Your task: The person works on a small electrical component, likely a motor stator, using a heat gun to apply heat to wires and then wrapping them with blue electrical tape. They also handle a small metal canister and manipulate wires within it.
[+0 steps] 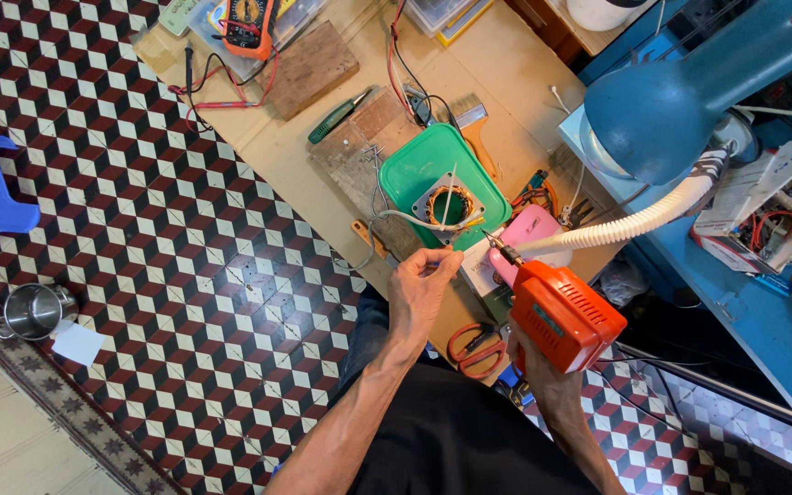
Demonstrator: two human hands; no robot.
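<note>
My right hand (535,374) grips an orange soldering gun (562,312), whose thin tip points up-left toward my left hand. My left hand (421,286) pinches the end of a thin white wire (405,218) between thumb and fingers, just left of the gun's tip. The wire runs up to a copper-wound motor stator (450,205) lying in a green plastic tray (407,171) on a low wooden board.
Red-handled scissors (476,349) lie below my left hand. A pink box (532,229) sits by the tray. A multimeter (247,23), a green screwdriver (339,115) and a brush lie further up. A blue lamp (689,92) hangs at right, a metal pot (33,310) on the tiled floor.
</note>
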